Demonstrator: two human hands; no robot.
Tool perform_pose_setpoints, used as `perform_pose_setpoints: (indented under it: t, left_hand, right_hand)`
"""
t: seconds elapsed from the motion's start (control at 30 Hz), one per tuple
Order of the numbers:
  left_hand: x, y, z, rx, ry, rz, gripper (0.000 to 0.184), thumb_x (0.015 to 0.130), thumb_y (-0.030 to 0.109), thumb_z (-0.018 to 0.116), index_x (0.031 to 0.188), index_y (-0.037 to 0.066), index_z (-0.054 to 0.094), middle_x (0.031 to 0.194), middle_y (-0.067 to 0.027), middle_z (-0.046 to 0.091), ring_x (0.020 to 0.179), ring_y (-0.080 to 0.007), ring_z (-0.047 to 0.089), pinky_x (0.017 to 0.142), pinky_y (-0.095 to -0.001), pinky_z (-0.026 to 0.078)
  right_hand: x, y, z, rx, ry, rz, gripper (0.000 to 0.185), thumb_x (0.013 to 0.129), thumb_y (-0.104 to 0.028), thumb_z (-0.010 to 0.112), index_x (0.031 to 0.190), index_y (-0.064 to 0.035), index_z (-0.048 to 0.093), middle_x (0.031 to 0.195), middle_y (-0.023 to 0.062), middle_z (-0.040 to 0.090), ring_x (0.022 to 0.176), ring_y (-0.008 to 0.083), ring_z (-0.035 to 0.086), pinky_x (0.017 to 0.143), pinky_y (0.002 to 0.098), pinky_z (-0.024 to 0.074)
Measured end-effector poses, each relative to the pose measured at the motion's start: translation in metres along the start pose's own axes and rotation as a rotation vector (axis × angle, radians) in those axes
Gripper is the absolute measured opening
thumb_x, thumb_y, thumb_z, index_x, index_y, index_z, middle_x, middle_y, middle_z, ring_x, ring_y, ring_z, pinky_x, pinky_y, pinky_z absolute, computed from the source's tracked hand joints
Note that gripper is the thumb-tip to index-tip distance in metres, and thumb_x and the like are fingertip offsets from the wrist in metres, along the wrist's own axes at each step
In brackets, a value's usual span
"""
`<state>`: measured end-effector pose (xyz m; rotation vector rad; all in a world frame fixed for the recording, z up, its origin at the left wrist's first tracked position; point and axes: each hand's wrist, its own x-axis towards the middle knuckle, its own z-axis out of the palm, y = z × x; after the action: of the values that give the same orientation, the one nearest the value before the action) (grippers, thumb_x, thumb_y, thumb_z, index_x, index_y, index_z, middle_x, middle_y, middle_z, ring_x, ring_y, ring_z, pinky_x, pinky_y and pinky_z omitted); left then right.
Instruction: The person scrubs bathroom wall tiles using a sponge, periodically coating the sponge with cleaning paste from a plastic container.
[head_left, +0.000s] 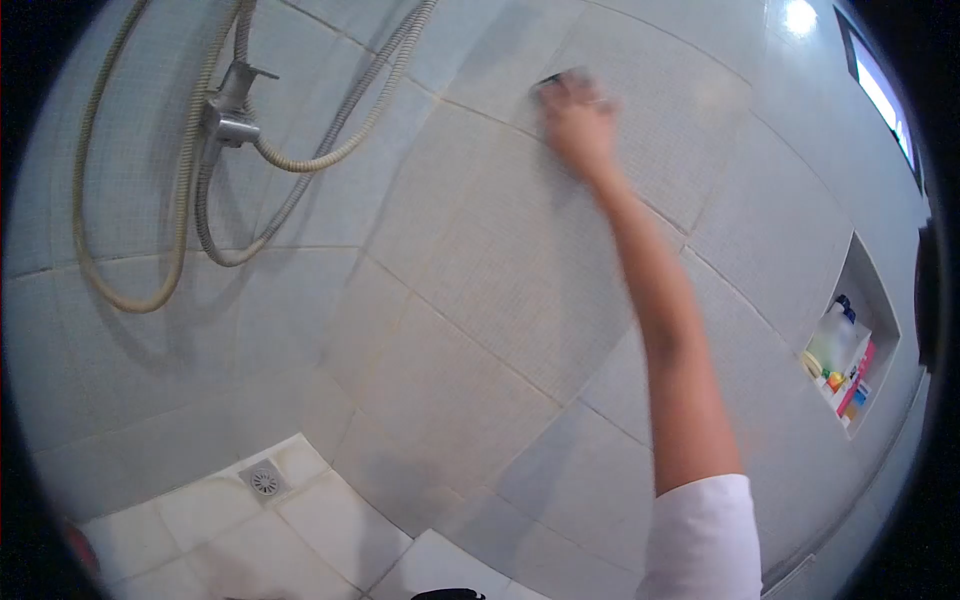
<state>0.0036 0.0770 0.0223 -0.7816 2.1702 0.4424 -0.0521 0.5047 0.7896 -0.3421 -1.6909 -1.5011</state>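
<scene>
My right hand is raised against the grey tiled wall, high in the view, at the end of an outstretched arm with a white sleeve. Its fingers are closed round a small dark object, of which only an edge shows at the fingertips. Motion blurs the hand, so what the object is cannot be made out. My left hand is out of the picture.
A metal shower valve with looping hoses is on the left wall. A floor drain lies in the lower left corner. At right, a wall niche holds several bottles and tubes, below a small window.
</scene>
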Motion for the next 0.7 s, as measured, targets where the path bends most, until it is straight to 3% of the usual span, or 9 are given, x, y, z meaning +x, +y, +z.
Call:
perform_pose_setpoints:
  t: [0.13,0.2,0.3,0.37,0.4,0.43,0.6,0.63,0.7]
  left_hand:
    - [-0.013,-0.003,-0.005,-0.008,-0.042,0.028,0.132,0.063,0.059,0.074,0.144,0.015,-0.02,0.148,-0.0306,-0.016,0.134,-0.0544,-0.01,0.103,-0.0699,0.008]
    - [0.004,-0.006,0.016,-0.04,-0.005,0.034,0.133,0.062,0.059,0.075,0.143,0.016,-0.021,0.148,-0.0303,-0.017,0.135,-0.0536,-0.01,0.103,-0.0696,0.009]
    - [-0.02,-0.002,-0.003,0.016,0.072,0.012,0.125,0.066,0.059,0.072,0.145,0.016,-0.015,0.148,-0.0313,-0.012,0.136,-0.0524,-0.001,0.102,-0.0692,0.014]
    - [-0.017,0.002,0.016,0.11,0.084,0.002,0.117,0.07,0.059,0.068,0.147,0.016,-0.008,0.148,-0.0327,-0.005,0.136,-0.0521,0.007,0.102,-0.0689,0.017]
    - [0.011,0.004,0.057,0.298,0.622,-0.106,0.104,0.075,0.06,0.062,0.148,0.015,0.002,0.147,-0.0343,0.004,0.133,-0.0536,0.015,0.101,-0.0693,0.019]
    - [0.022,0.003,0.066,0.302,0.619,-0.098,0.104,0.075,0.06,0.062,0.148,0.015,0.002,0.147,-0.0343,0.004,0.133,-0.0536,0.015,0.101,-0.0693,0.019]
    - [0.041,-0.003,0.081,0.311,0.834,-0.1,0.085,0.082,0.061,0.05,0.146,0.013,0.022,0.143,-0.0354,0.022,0.123,-0.0602,0.029,0.097,-0.0716,0.023]
    - [0.031,-0.002,0.063,0.065,0.543,0.036,0.093,0.08,0.06,0.056,0.148,0.013,0.013,0.146,-0.0344,0.016,0.126,-0.0607,0.024,0.097,-0.0718,0.022]
    - [-0.019,0.006,0.006,0.073,0.337,0.024,0.104,0.075,0.059,0.062,0.148,0.013,0.003,0.147,-0.0332,0.007,0.129,-0.0596,0.015,0.099,-0.0717,0.02]
  right_hand:
    - [-0.093,-0.13,0.003,0.32,-0.212,-0.424,0.035,0.083,-0.029,0.057,0.118,-0.0262,0.06,0.139,0.0015,0.043,0.132,0.027,0.033,0.107,0.058,0.0231]
    - [-0.108,-0.137,-0.006,0.44,-0.256,-0.576,0.035,0.081,-0.028,0.059,0.116,-0.0282,0.061,0.138,-0.0001,0.044,0.132,0.026,0.033,0.107,0.0572,0.0231]
    - [-0.093,-0.066,-0.03,0.285,-0.245,-0.308,0.037,0.079,-0.02,0.061,0.115,-0.0284,0.063,0.138,-0.0008,0.044,0.131,0.0257,0.035,0.105,0.0627,0.0226]
    - [-0.062,0.001,-0.044,0.148,-0.129,-0.04,0.036,0.079,-0.019,0.06,0.114,-0.0267,0.063,0.135,0.001,0.046,0.124,0.0297,0.042,0.095,0.0611,0.0324]
    - [-0.053,0.027,-0.053,0.09,-0.123,0.015,0.035,0.08,-0.02,0.059,0.115,-0.0259,0.062,0.135,0.0021,0.046,0.121,0.0316,0.044,0.092,0.0586,0.0349]
    - [-0.045,0.042,-0.057,0.031,-0.113,0.072,0.035,0.081,-0.021,0.059,0.115,-0.0251,0.061,0.134,0.0031,0.046,0.117,0.0334,0.047,0.089,0.0562,0.0374]
    - [-0.019,0.047,-0.028,-0.072,0.021,-0.055,0.034,0.083,-0.024,0.058,0.117,-0.0238,0.059,0.128,0.0052,0.049,0.113,0.0364,0.049,0.085,0.0518,0.0405]
    - [-0.014,0.046,-0.031,-0.099,-0.013,-0.084,0.034,0.083,-0.025,0.057,0.117,-0.0235,0.059,0.125,0.0061,0.05,0.113,0.037,0.048,0.084,0.0507,0.0409]
    - [-0.041,0.078,-0.049,-0.091,0.045,-0.154,0.032,0.083,-0.026,0.057,0.115,-0.0235,0.061,0.124,0.0046,0.05,0.111,0.0363,0.048,0.085,0.0484,0.0409]
